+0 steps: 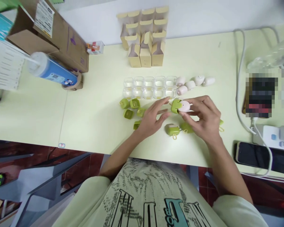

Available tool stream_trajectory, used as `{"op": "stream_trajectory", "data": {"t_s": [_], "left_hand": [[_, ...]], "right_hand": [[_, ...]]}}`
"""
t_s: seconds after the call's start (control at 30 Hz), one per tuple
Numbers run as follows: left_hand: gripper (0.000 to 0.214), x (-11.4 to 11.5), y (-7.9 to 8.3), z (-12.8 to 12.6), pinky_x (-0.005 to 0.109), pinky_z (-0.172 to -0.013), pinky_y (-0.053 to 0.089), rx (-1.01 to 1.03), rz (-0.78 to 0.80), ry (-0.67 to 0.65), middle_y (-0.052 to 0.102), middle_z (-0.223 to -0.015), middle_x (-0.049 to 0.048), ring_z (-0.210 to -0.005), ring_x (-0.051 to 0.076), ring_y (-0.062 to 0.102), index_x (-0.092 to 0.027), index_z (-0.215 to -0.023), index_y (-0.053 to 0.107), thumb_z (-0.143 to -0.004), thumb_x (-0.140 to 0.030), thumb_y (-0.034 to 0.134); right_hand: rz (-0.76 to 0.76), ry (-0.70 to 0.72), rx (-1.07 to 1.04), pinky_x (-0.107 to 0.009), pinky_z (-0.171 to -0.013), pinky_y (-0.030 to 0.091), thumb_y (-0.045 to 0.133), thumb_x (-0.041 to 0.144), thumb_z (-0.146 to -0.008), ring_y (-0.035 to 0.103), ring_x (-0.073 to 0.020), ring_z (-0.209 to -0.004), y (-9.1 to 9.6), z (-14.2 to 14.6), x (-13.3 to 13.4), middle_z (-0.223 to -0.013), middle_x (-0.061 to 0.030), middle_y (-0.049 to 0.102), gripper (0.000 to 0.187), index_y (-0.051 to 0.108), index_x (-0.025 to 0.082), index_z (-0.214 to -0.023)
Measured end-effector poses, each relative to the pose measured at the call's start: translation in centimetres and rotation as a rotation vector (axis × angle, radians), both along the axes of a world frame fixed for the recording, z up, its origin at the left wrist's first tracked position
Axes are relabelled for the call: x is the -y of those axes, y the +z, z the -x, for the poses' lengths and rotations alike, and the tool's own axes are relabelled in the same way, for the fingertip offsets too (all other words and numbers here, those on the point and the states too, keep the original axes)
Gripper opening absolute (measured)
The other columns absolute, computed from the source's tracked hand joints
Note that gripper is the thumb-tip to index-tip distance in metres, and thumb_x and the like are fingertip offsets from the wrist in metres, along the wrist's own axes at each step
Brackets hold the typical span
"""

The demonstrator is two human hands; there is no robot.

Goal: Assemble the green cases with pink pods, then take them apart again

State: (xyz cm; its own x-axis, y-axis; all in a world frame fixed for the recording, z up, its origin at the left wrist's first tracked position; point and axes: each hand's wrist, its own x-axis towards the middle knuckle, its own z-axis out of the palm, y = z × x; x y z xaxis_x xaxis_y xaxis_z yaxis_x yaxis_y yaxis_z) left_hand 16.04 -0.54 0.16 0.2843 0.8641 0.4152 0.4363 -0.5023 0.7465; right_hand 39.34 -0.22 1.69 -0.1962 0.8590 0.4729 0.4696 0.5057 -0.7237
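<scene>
My right hand (204,117) pinches a small pale pink oval device (185,106) that sits partly inside a green silicone cover (176,106). My left hand (153,119) has its fingers stretched toward the green cover and touches its left side. More green covers (130,108) lie loose on the table to the left of my hands, and two with loops (173,130) lie just below them. Several bare pink devices (194,82) lie beyond my hands, beside a clear plastic tray (149,87).
Small tan cartons (144,41) stand in rows at the back. A blue bottle (50,70) and cardboard boxes (61,37) are at the left. Cables (240,94), a white power strip (274,137) and a dark phone (253,153) crowd the right edge.
</scene>
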Motion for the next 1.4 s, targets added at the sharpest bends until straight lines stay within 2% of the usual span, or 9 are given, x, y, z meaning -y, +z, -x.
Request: {"op": "stream_trajectory", "data": {"t_s": [0.13,0.33,0.43,0.57,0.7,0.9,1.07,1.23,1.4], "left_hand": [[0.05,0.0,-0.5,0.2,0.034,-0.098,0.072,-0.028,-0.054,-0.028,0.077,-0.145,0.0123,-0.127,0.023,0.08,-0.02,-0.159,0.062,-0.118,-0.049,0.057],[0.039,-0.2,-1.8,1.4,0.058,-0.111,0.064,-0.482,-0.119,0.099,0.076,-0.143,0.0165,-0.144,0.039,0.065,-0.022,-0.153,0.066,-0.115,-0.029,0.06],[0.043,0.8,-1.4,1.5,0.064,-0.115,0.059,-0.498,-0.197,0.183,0.068,-0.157,0.0198,-0.151,0.042,0.058,-0.023,-0.157,0.063,-0.114,-0.023,0.055],[0.035,4.3,-0.4,0.0,0.049,-0.105,0.066,-0.495,-0.46,-0.076,0.076,-0.145,0.0124,-0.135,0.033,0.069,-0.021,-0.146,0.07,-0.111,-0.025,0.067],[0.036,6.5,-1.1,-2.0,0.038,-0.087,0.068,-0.665,-0.403,-0.204,0.077,-0.145,0.0121,-0.129,0.03,0.073,-0.018,-0.143,0.071,-0.107,-0.013,0.069],[0.03,6.1,-0.5,-0.1,0.041,-0.103,0.069,0.055,0.077,0.097,0.077,-0.134,0.0135,-0.125,0.023,0.077,-0.022,-0.142,0.069,-0.118,-0.037,0.057],[0.043,6.1,1.2,2.8,0.037,-0.102,0.069,0.333,0.338,0.028,0.08,-0.138,0.0114,-0.12,0.021,0.08,-0.029,-0.153,0.067,-0.119,-0.051,0.054],[0.059,6.2,0.2,3.5,0.03,-0.092,0.071,0.385,0.396,-0.031,0.08,-0.14,0.0114,-0.119,0.02,0.082,-0.033,-0.165,0.053,-0.113,-0.056,0.067],[0.047,6.1,0.2,3.9,0.034,-0.1,0.072,0.247,0.169,0.046,0.071,-0.154,0.0163,-0.135,0.024,0.077,-0.027,-0.157,0.06,-0.114,-0.045,0.067]], "right_hand": [[0.176,0.101,-0.06,-0.037,-0.072,0.075,0.08,0.044,-0.104,0.081,-0.021,-0.086,-0.6,-0.8,-0.7,-0.12,-0.0096,0.079,0.035,0.079,0.024,-0.132],[0.18,-0.351,0.079,-0.042,-0.072,0.073,0.086,0.038,-0.093,0.075,-0.0192,-0.073,-3.5,-3.8,-3.1,-0.119,-0.011,0.076,0.032,0.083,0.023,-0.121],[0.188,-0.353,0.136,-0.045,-0.072,0.074,0.082,0.033,-0.095,0.076,-0.0203,-0.072,-4.1,-4.1,-3.3,-0.125,-0.0154,0.076,0.039,0.083,0.018,-0.131],[0.096,-0.32,0.14,-0.041,-0.068,0.07,0.075,0.031,-0.102,0.078,-0.0215,-0.078,-2.1,-3.3,-2.0,-0.128,-0.0144,0.078,0.033,0.083,0.023,-0.132],[0.037,-0.305,0.05,-0.042,-0.068,0.065,0.073,0.03,-0.106,0.076,-0.0229,-0.077,0.6,-2.5,-0.5,-0.106,-0.0085,0.083,0.016,0.087,0.027,-0.113],[-0.093,0.078,0.054,-0.044,-0.071,0.07,0.079,0.026,-0.105,0.08,-0.0263,-0.092,2.3,0.3,2.6,-0.119,-0.0087,0.083,0.034,0.081,0.033,-0.138],[-0.212,0.224,0.221,-0.04,-0.074,0.073,0.082,0.029,-0.105,0.076,-0.0226,-0.093,1.4,4.3,3.7,-0.141,-0.0155,0.074,0.066,0.058,0.03,-0.167],[-0.28,0.268,0.224,-0.036,-0.075,0.071,0.078,0.013,-0.105,0.076,-0.0203,-0.092,1.2,5.5,3.0,-0.133,-0.0125,0.078,0.068,0.057,0.029,-0.168],[-0.392,0.16,0.326,-0.032,-0.066,0.071,0.08,0.023,-0.106,0.083,-0.0223,-0.092,1.0,5.8,2.9,-0.125,-0.0134,0.084,0.051,0.067,0.023,-0.156]]}}
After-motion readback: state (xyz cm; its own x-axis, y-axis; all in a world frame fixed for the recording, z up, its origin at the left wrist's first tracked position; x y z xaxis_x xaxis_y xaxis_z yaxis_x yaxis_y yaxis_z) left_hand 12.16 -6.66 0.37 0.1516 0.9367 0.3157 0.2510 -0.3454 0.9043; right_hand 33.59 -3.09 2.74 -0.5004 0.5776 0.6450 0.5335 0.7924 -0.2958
